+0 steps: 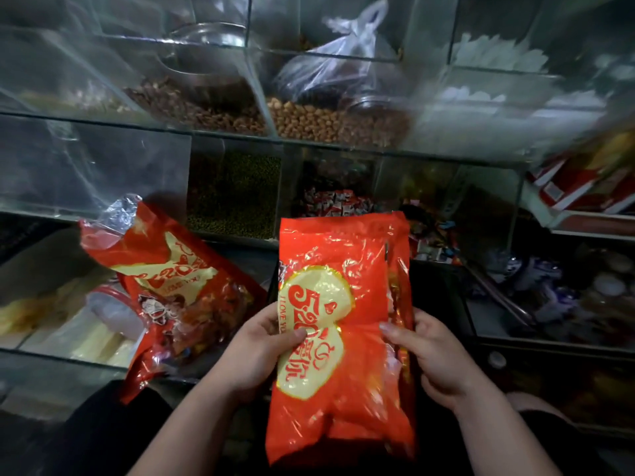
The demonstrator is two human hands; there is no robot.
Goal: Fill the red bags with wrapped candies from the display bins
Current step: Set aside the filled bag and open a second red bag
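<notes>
The left hand [261, 338] and right hand [434, 352] hold one red bag [343, 249] upright between them. The left hand grips the bag's left edge, its thumb pressed on the pale heart print on the front and its other fingers hidden behind. The right hand grips the right edge the same way, thumb on the front and fingers curled round the back. Both hands clamp the bag at about mid-height, so its top rises above them and its bottom hangs below the wrists. The top edge looks flat; whether it is open cannot be told.

A second bag [171, 269] lies to the left of the left hand, just beside it, tilted with its torn-open mouth pointing up and away. Wrapped sweets show through its lower part.

Beyond the hands, behind the top of the held bag, is a glass bin of candies [330, 201] in red and white wrappers. More candies [434, 235] in mixed wrappers lie beyond the right hand. A bin of green beans [233, 190] stands beyond the left hand.
</notes>
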